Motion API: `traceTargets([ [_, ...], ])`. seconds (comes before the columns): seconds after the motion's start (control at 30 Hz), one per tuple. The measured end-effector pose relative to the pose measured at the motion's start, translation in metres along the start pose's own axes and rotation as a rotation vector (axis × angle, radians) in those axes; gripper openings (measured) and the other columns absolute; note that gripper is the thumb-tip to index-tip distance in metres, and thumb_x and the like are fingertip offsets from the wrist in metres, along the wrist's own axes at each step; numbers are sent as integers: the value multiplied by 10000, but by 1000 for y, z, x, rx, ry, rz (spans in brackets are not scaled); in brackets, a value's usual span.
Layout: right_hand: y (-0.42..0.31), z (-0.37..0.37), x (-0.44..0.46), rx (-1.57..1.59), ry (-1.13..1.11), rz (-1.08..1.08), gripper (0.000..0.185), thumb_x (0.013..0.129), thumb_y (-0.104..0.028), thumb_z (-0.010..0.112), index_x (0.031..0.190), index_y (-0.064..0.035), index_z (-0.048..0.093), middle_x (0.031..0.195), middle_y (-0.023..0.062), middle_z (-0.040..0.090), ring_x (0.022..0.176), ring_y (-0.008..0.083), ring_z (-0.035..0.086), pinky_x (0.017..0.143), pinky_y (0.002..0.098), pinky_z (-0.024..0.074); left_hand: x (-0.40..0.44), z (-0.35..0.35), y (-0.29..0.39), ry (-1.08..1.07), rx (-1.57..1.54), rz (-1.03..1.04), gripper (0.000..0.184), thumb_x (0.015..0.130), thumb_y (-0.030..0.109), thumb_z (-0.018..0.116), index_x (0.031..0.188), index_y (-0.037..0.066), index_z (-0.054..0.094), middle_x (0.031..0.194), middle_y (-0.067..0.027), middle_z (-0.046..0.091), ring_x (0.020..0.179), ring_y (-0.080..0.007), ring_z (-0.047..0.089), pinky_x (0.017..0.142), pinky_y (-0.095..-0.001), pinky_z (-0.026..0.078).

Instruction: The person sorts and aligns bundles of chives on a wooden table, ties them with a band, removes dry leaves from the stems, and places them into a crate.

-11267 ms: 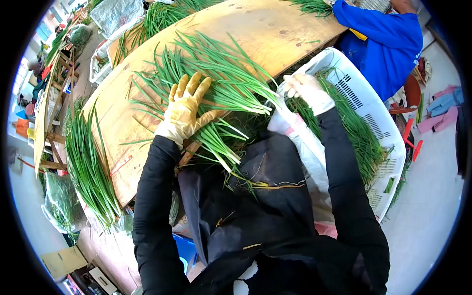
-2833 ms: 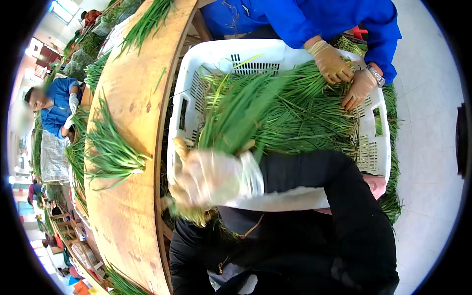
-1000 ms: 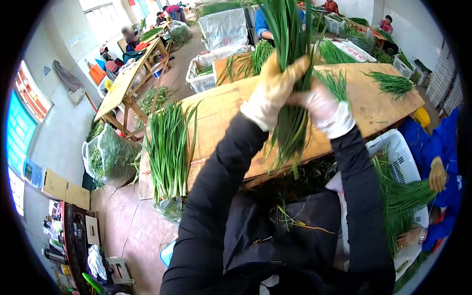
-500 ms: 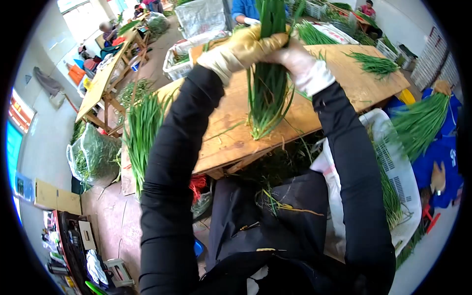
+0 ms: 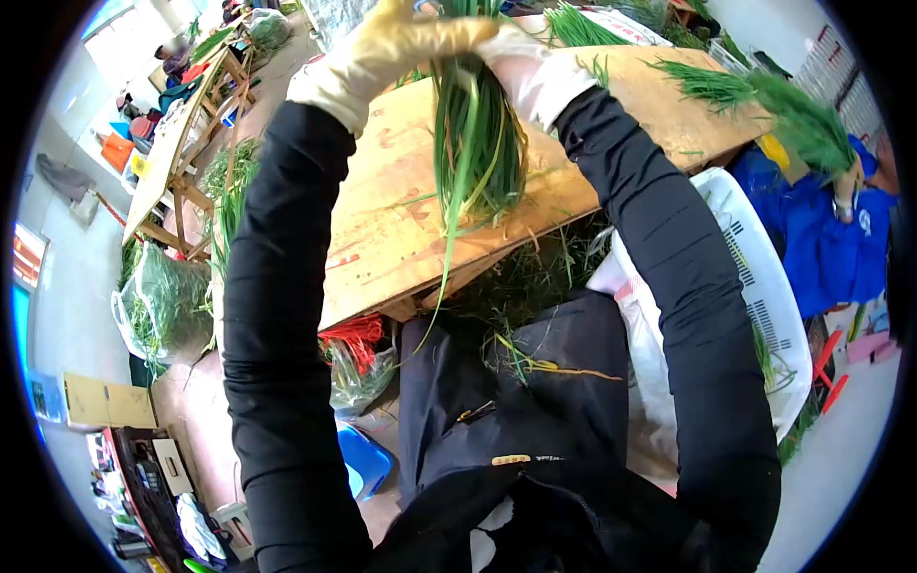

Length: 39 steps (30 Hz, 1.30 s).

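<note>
A bunch of long green chives (image 5: 478,143) hangs upright over the wooden table (image 5: 382,215), its lower end close to or touching the tabletop. My left hand (image 5: 392,53), in a yellowish-white glove, is at the upper part of the bunch with fingers across its front. My right hand (image 5: 525,72), in a white glove, closes round the bunch from the right side. The top of the bunch runs out of view. One long yellow-green leaf trails below the table's front edge, toward my lap.
Loose chives (image 5: 707,84) lie at the table's far right. A white plastic crate (image 5: 778,334) stands by my right arm. A co-worker in blue (image 5: 826,248) holds greens at the right. Red ties (image 5: 355,339) and a blue basin (image 5: 363,463) are on my left.
My hands and the bunch have moved left and up in view. The bunch's lower leaves hang looser, with one trailing strand. The co-worker at right has swung their greens up toward the table.
</note>
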State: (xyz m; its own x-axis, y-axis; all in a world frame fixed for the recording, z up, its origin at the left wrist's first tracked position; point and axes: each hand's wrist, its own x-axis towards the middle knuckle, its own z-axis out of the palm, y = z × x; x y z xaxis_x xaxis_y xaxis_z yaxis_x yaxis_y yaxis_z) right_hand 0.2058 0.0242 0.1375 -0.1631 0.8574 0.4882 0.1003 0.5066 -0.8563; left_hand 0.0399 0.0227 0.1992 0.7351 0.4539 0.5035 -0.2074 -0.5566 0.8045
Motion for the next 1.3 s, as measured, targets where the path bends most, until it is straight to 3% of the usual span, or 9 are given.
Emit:
traceTargets([
  [0.13,-41,17,-29,-42,-12,11,561,779,-502,525,1074,-26,545,995,135,589,940,224,549,834,315,407,-22,15,-33,103,-114,-21,736,699,165,727,1301,67,314,1007,-50,582,856,-136,564,763,-254,456],
  [0.23,-35,7,-20,-690,-25,-108,678,750,-651,430,1059,-63,563,967,184,586,941,315,541,845,368,393,-18,20,-46,-38,-172,15,192,687,88,718,850,22,640,781,-19,627,751,-94,576,701,-228,459],
  [0.43,-54,4,-36,-1438,56,-52,687,722,-731,326,1150,-224,505,1170,144,487,1078,304,441,928,413,301,-20,31,-38,-79,-137,-92,227,658,75,737,851,22,630,739,-32,626,711,-121,595,635,-240,487],
  [0.57,-20,-7,-72,-96,-91,-112,869,718,-604,546,1286,-6,268,1329,178,305,1219,242,318,987,346,277,-28,43,-34,165,-316,-115,454,741,44,642,1169,31,491,850,-75,636,789,-120,588,706,-236,479],
  [1.0,67,65,-315,-1018,-123,203,120,820,-196,477,741,-111,508,635,39,575,578,195,598,476,309,467,-107,-33,-24,696,-606,-3,219,822,284,539,915,87,525,829,-50,584,772,-203,555,735,-358,454],
  [1.1,67,43,-370,-841,-462,809,191,823,-178,417,811,-95,589,775,109,623,727,260,609,600,409,464,-129,-25,-1,880,-478,-46,164,800,221,541,910,100,532,835,-23,583,745,-163,553,723,-309,447],
  [1.17,94,25,-414,-420,-14,314,207,845,-214,464,919,-84,607,695,93,608,575,231,574,531,356,439,-151,-43,-7,908,-406,-31,165,790,211,549,918,107,550,874,-6,567,805,-137,533,723,-293,439],
  [1.23,48,2,-402,314,86,807,243,883,-230,451,965,-57,601,613,31,565,501,111,489,470,243,380,-168,-42,-8,907,-219,-60,177,838,221,489,982,146,561,903,-32,585,790,-136,552,733,-294,453],
  [1.3,16,-8,-391,431,144,698,283,910,-240,418,1003,-28,580,574,-21,515,496,37,414,460,170,320,-177,-26,0,763,-230,-49,176,850,196,479,999,134,550,899,-21,575,791,-116,545,706,-284,459],
])
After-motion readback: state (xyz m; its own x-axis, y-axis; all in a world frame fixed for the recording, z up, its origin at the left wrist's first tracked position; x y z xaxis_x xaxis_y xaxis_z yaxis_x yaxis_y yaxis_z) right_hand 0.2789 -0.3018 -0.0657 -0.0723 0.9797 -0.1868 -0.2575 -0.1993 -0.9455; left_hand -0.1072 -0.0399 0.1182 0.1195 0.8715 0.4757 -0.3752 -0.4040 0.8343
